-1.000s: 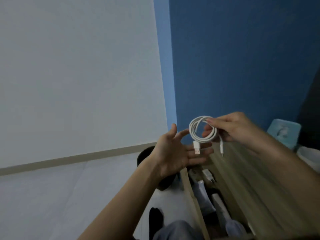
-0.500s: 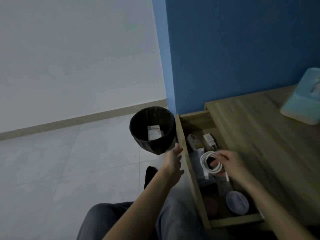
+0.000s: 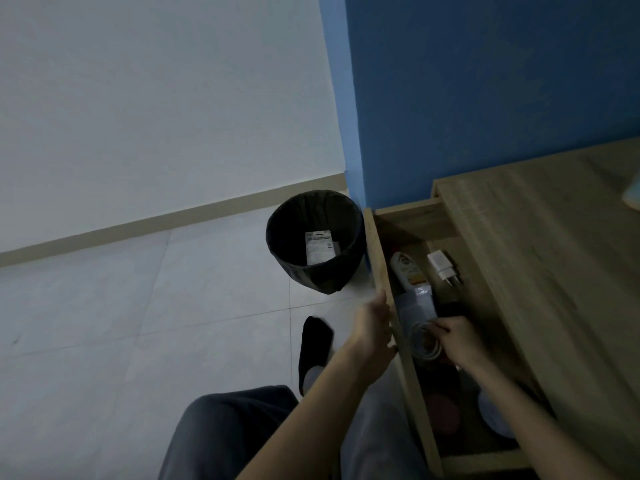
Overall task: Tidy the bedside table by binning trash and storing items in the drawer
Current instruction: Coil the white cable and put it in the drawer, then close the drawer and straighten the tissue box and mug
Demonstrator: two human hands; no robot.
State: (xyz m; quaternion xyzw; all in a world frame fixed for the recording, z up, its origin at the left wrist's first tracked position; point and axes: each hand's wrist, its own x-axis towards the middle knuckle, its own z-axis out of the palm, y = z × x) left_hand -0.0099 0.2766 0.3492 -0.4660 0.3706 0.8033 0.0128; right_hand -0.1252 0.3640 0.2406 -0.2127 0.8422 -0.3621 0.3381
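The right hand (image 3: pixel 457 341) is inside the open drawer (image 3: pixel 379 251), and its fingers are curled around the coiled white cable (image 3: pixel 424 346), low among the stored things. The left hand (image 3: pixel 372 327) rests against the drawer's front board; whether its fingers hook over it cannot be told. The black bin (image 3: pixel 287 258) stands beside on the floor.

Dim and bluish throughout, under flat, diffuse light. Brightest across the white wall (image 3: pixel 156 98) in the upper left, soft and even. Darkest inside the drawer (image 3: pixel 412 220) at lower right, with contents sinking into shadow there. Soft and slightly smeared around the left hand (image 3: pixel 372 327), right hand (image 3: pixel 457 341) and white cable (image 3: pixel 423 346) at lower centre. Stretches toward the edges: slanting skirting board (image 3: pixel 138 227) at left, splayed tabletop (image 3: pixel 536 271) at right. Blocky and grainy over the blue wall (image 3: pixel 485 81) at upper right.
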